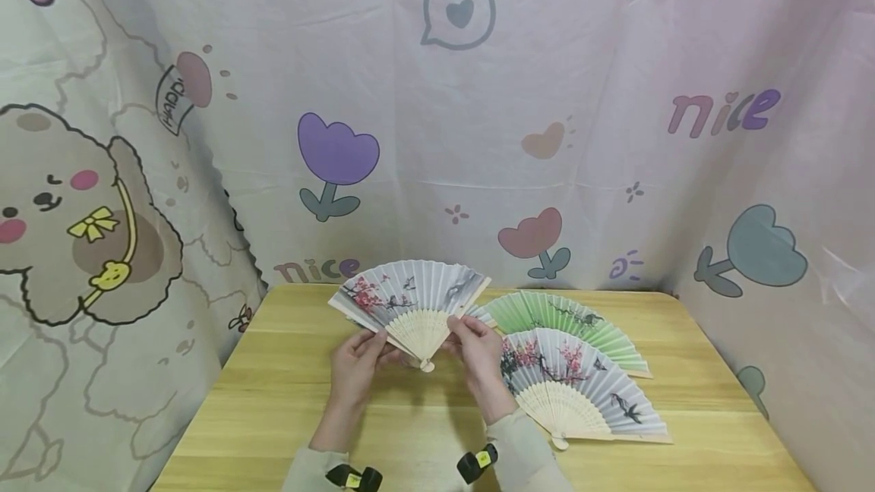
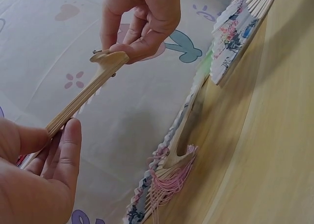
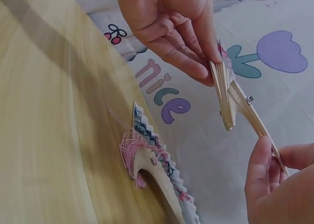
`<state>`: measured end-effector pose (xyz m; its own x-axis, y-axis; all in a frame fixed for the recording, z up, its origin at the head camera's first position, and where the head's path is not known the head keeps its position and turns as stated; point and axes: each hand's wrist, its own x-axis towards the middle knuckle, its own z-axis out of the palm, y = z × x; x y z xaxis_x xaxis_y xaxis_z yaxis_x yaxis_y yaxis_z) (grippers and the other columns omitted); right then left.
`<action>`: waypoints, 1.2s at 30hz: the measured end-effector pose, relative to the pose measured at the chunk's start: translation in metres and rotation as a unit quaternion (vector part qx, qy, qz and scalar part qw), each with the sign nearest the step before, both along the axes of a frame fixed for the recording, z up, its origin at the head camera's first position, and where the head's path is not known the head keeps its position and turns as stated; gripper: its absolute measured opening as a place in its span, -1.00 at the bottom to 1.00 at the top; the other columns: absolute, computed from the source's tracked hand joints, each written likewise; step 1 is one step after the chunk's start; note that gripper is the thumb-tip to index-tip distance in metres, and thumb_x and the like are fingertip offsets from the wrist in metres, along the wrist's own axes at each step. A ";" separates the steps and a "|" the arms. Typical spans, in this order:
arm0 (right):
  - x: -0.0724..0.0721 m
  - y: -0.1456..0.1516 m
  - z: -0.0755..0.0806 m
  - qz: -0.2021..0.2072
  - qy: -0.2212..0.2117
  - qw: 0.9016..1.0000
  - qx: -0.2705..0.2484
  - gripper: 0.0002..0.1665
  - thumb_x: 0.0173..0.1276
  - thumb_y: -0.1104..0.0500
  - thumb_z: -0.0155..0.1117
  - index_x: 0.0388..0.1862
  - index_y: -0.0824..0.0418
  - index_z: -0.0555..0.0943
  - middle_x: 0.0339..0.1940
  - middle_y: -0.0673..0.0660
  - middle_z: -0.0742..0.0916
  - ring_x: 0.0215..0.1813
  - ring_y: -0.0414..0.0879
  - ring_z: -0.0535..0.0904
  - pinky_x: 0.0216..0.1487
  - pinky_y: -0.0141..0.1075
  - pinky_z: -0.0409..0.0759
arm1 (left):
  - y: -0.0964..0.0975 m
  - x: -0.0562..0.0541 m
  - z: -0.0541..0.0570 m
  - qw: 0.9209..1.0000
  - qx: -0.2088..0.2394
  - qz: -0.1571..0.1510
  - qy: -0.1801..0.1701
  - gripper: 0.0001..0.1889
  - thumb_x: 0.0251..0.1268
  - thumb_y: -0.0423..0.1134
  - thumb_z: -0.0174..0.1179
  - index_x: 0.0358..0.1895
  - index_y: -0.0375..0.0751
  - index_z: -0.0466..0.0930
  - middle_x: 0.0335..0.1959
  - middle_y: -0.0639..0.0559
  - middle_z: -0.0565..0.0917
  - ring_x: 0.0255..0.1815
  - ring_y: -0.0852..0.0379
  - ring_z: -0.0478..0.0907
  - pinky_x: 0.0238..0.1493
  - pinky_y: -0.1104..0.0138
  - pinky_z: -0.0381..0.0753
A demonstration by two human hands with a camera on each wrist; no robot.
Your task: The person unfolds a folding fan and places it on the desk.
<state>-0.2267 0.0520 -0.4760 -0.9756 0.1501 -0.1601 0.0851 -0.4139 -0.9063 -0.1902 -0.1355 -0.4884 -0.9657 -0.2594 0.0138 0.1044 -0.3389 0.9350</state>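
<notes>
A folding fan [image 1: 417,325] with pale wooden ribs and a white-grey leaf of red blossoms is spread above the table. My left hand [image 1: 355,370] pinches its left edge between thumb and fingers. At the opposite edge, my right hand [image 1: 481,355] pinches the outer rib. Both wrist views show this fan edge-on, its ribs [image 2: 81,99] slanting between the two hands. Below it on the table lies another fan [image 3: 159,172] with a pink tassel [image 2: 171,185], mostly hidden in the head view. To the right, a blossom-patterned fan [image 1: 563,382] overlaps a green fan [image 1: 588,329], both spread.
The fans lie on a wooden table [image 1: 273,401]. Behind it hangs a printed cloth [image 1: 437,135] with flowers and lettering, and cloth also covers both sides. Dark straps [image 1: 478,462] sit around the sleeved wrists.
</notes>
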 end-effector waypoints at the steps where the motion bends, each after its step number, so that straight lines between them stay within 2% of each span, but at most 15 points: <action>1: 0.000 0.000 0.000 -0.001 0.000 1.000 -0.003 -0.73 0.39 0.33 0.44 -0.04 0.50 0.64 -0.55 0.02 0.72 -0.52 -0.21 0.66 -0.39 -0.41 0.82 | 0.000 0.000 0.000 1.000 0.001 0.002 0.002 -0.62 0.56 -0.44 0.17 0.21 -0.77 0.44 -0.36 0.02 0.81 -0.36 0.18 0.79 -0.15 0.31 0.90; 6: 0.001 0.001 0.001 -0.007 0.003 1.000 -0.022 -0.78 0.38 0.34 0.45 -0.11 0.45 0.64 -0.56 0.03 0.73 -0.54 -0.20 0.67 -0.39 -0.38 0.83 | 0.003 0.000 0.001 1.000 0.008 0.012 0.007 -0.61 0.56 -0.46 0.16 0.21 -0.81 0.42 -0.36 -0.03 0.82 -0.36 0.17 0.80 -0.18 0.32 0.90; 18: 0.001 0.002 0.002 -0.030 0.013 0.999 -0.033 -0.68 0.41 0.36 0.42 0.03 0.54 0.57 -0.48 0.05 0.80 -0.47 -0.19 0.74 -0.36 -0.38 0.85 | 0.008 0.001 0.003 0.999 0.018 0.043 -0.011 -0.63 0.53 -0.48 0.18 0.20 -0.78 0.43 -0.38 -0.06 0.81 -0.38 0.15 0.82 -0.11 0.21 0.90; 28: 0.002 0.002 -0.001 -0.044 0.025 0.997 -0.051 -0.86 0.40 0.40 0.39 -0.19 0.39 0.56 -0.50 0.03 0.78 -0.50 -0.17 0.75 -0.39 -0.36 0.85 | 0.013 -0.001 0.003 0.996 0.033 0.072 -0.027 -0.71 0.52 -0.50 0.18 0.12 -0.73 0.48 -0.40 -0.02 0.78 -0.38 0.15 0.80 -0.13 0.27 0.89; 36: 0.003 0.003 -0.001 -0.050 0.021 0.996 -0.064 -0.86 0.40 0.41 0.39 -0.28 0.35 0.56 -0.52 0.06 0.78 -0.48 -0.15 0.76 -0.33 -0.33 0.87 | 0.014 -0.003 0.002 0.995 0.046 0.081 -0.026 -0.68 0.53 -0.49 0.17 0.16 -0.72 0.46 -0.37 -0.01 0.76 -0.36 0.17 0.79 -0.11 0.30 0.89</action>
<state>-0.2240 0.0554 -0.4774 -0.9631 0.2283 -0.1426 -0.0001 -0.5301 -0.8479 -0.1928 -0.1214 -0.4863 -0.9101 -0.4091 -0.0653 0.1175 -0.4060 0.9063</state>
